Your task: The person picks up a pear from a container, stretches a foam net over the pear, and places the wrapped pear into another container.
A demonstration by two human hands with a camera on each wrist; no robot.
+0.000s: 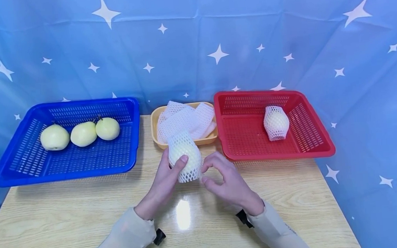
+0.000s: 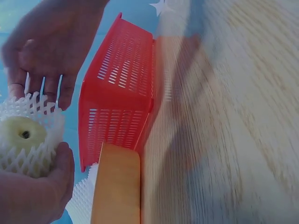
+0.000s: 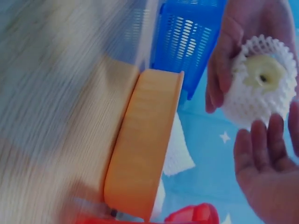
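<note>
In the head view, my left hand (image 1: 162, 184) holds a pale yellow-green pear (image 1: 185, 154) sleeved in a white foam net (image 1: 190, 175). The thumb lies over the net's front. My right hand (image 1: 228, 183) is at the net's right side, its fingers bent loosely and holding nothing I can make out. Seen from the right wrist, the pear's dimpled end (image 3: 264, 77) shows through the net's open end, and the right fingers (image 3: 259, 144) lie just by the net; contact is unclear. From the left wrist, the right fingertips are partly behind the net's rim (image 2: 44, 105).
Behind the hands, a yellow basket (image 1: 204, 141) holds several white foam nets (image 1: 184, 119). The blue basket (image 1: 84, 174) at left contains three bare pears (image 1: 55, 138). At right, a red basket (image 1: 244, 136) contains one netted pear (image 1: 276, 123). A starry blue cloth (image 1: 185, 36) hangs behind.
</note>
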